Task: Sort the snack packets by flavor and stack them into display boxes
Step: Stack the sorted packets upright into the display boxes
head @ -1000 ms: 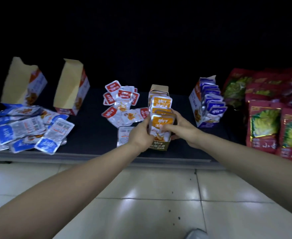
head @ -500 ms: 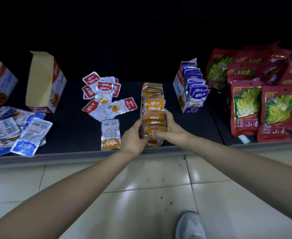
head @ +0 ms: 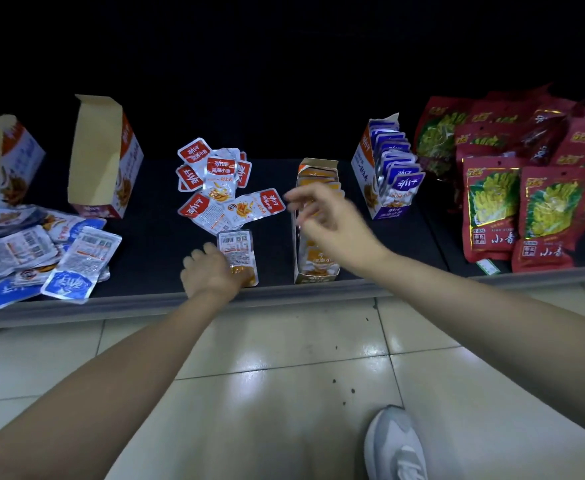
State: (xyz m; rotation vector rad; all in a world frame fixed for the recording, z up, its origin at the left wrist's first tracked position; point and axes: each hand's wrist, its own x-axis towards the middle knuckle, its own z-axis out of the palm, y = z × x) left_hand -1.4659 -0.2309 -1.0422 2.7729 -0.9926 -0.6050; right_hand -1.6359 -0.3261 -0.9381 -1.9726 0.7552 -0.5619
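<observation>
I judge us about halfway. The purple box point(head: 384, 168) is packed and the orange box point(head: 317, 268) nearly full; the right hand point(head: 332, 220) hovers over it with fingers spread, holding nothing (it is blurred). The left hand point(head: 209, 273) lies on the near corner of a loose orange packet point(head: 236, 247), face down on the shelf point(head: 152, 237) just left of that box. I cannot tell if it pinches. The red packets point(head: 222, 181) and blue packets point(head: 42, 251) are unsorted heaps near the red box point(head: 106, 157) and blue box point(head: 7, 161).
</observation>
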